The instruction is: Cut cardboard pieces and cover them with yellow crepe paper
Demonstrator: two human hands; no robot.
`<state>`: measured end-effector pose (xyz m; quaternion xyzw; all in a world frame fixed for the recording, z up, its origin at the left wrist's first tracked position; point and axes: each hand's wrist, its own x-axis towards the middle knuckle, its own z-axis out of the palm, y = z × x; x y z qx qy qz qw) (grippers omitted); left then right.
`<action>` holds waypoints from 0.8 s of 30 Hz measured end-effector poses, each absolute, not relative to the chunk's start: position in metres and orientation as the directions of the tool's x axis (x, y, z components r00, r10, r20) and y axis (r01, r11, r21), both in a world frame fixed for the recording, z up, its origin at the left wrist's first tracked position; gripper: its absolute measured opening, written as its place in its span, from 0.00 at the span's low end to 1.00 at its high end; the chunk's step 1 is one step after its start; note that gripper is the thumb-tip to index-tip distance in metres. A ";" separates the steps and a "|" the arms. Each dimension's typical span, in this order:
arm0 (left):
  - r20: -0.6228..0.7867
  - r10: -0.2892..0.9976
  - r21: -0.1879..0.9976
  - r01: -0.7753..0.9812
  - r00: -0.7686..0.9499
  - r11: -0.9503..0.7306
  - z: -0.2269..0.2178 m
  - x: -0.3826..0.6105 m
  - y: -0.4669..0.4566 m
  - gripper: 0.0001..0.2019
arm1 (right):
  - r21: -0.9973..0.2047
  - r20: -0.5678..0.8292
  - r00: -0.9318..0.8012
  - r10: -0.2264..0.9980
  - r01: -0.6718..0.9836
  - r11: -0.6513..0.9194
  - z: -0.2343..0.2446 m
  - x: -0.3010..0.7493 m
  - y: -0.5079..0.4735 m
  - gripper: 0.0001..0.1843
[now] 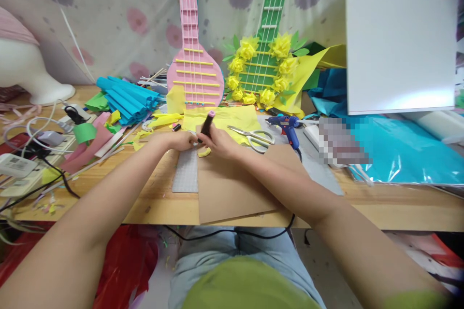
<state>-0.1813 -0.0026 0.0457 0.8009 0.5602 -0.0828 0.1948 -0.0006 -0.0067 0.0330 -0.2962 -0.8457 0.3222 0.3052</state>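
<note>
My right hand [222, 142] is closed around a dark marker [207, 125] with a pink end, which stands tilted upward. Close beside it, the fingers of my left hand [183, 140] are pinched together; what they hold is too small to make out. A small black cap [176, 127] lies just behind my left hand. Under my hands are a brown cardboard sheet [235, 193] and a grey cutting mat [185, 176]. Yellow crepe paper [232, 118] is spread behind them. Scissors [259, 138] with pale handles lie on it, right of my right hand.
A blue glue gun [286, 128] lies right of the scissors. At the back lean a pink paper instrument [195, 75] and a green one [261, 70] with yellow flowers. Cables and power strips [34, 164] crowd the left; blue wrapped paper [409, 149] and a white board [400, 50] are right.
</note>
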 end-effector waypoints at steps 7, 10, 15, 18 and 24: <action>-0.405 0.798 0.314 0.888 0.446 -0.337 0.058 -0.179 -0.012 0.26 | -0.949 0.309 -0.216 0.926 0.003 0.317 0.015 0.054 0.028 0.19; -0.355 0.819 0.334 0.880 0.450 -0.338 0.056 -0.177 -0.013 0.26 | -0.966 0.254 -0.080 0.964 -0.076 0.248 0.006 0.073 0.040 0.20; -0.291 0.857 0.384 0.873 0.424 -0.301 0.062 -0.169 -0.014 0.23 | -0.968 0.192 -0.080 0.978 -0.177 0.176 -0.002 0.080 0.038 0.21; -0.221 0.920 0.343 0.909 0.323 -0.237 0.070 -0.174 -0.013 0.22 | -0.974 0.182 -0.166 0.969 -0.168 0.154 -0.001 0.079 0.032 0.20; 0.041 0.978 0.161 0.968 -0.203 0.194 0.070 -0.208 -0.006 0.21 | -0.978 0.166 -0.221 0.961 -0.160 0.132 0.002 0.080 0.028 0.20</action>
